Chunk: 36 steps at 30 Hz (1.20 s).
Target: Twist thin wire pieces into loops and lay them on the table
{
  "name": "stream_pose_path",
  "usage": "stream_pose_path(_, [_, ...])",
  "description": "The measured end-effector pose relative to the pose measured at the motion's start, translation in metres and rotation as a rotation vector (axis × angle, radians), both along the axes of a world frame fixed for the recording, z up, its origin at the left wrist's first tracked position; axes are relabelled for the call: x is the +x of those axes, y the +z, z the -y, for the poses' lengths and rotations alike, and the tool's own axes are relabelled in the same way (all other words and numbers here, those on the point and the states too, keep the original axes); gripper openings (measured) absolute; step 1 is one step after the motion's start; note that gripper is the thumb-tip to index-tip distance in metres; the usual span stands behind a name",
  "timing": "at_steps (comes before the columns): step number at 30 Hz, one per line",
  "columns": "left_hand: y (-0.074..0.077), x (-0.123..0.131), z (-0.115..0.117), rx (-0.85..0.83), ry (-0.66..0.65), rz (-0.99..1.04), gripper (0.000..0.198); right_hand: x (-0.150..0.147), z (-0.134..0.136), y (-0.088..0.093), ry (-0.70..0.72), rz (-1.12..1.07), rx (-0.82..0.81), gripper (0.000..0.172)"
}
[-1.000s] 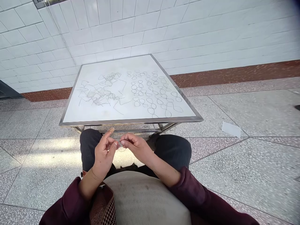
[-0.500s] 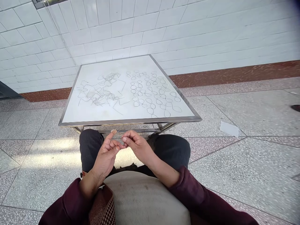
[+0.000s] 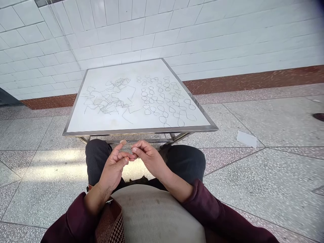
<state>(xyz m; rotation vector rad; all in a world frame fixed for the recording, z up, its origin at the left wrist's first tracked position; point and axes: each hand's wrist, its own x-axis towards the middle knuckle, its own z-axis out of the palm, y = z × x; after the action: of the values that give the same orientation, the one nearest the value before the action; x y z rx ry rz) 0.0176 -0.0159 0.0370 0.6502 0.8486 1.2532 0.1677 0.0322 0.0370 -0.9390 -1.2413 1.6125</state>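
- Thin metal wire, fine gauge: at the fingertips, above the lap and short of the desk edge; its exact shape is mostly hidden by the fingers.
- Left hand, bare: thumb and fingers pinched narrow, apparently on the wire; forefinger raised, its tip under a tan covering, perhaps tape.
- Right hand, bare: thumb and forefinger closed in a narrow pinch on the wire, tips just beside the left ones.
- Handling, as judged: one pinch best kept firm as anchor, the other bending in small turns; pads close to the bend, wire ends pointed away from the skin, curve kept even.
- Desk, white top, grey metal frame: ahead of the knees.
- Tangle of loose, angular dark wires: left half of the desk; crossing strands likely to snag when one is lifted.
- Figure-eight dark wire loops, many: right half, in rough rows, some touching; a dragging sleeve could disturb them.
- White rectangular sheet: floor, right of the desk, out of the way.
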Motion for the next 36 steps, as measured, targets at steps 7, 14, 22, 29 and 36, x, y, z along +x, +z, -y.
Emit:
stream_pose_path(7, [0.0006, -0.0012, 0.0012, -0.017, 0.017, 0.004, 0.058, -0.0022, 0.0017, -0.0022, -0.011, -0.030, -0.019, 0.025])
stream_pose_path(14, [-0.0019, 0.0042, 0.0014, -0.008, 0.036, 0.007, 0.054, -0.0030, 0.0014, -0.0016, -0.115, -0.057, 0.010, 0.025])
stream_pose_path(22, [0.0001, 0.0049, 0.0025, -0.014, 0.098, -0.051, 0.052, -0.0024, 0.0035, 0.0023, -0.052, -0.083, -0.038, 0.023])
stream_pose_path(29, [0.0014, 0.0036, 0.0034, -0.023, 0.067, -0.023, 0.051, -0.0018, 0.0024, 0.0024, -0.005, -0.119, -0.064, 0.021])
stream_pose_path(36, [0.0028, 0.0044, 0.0032, -0.018, 0.087, -0.043, 0.049, -0.0019, 0.0028, 0.0044, 0.010, -0.081, -0.073, 0.024])
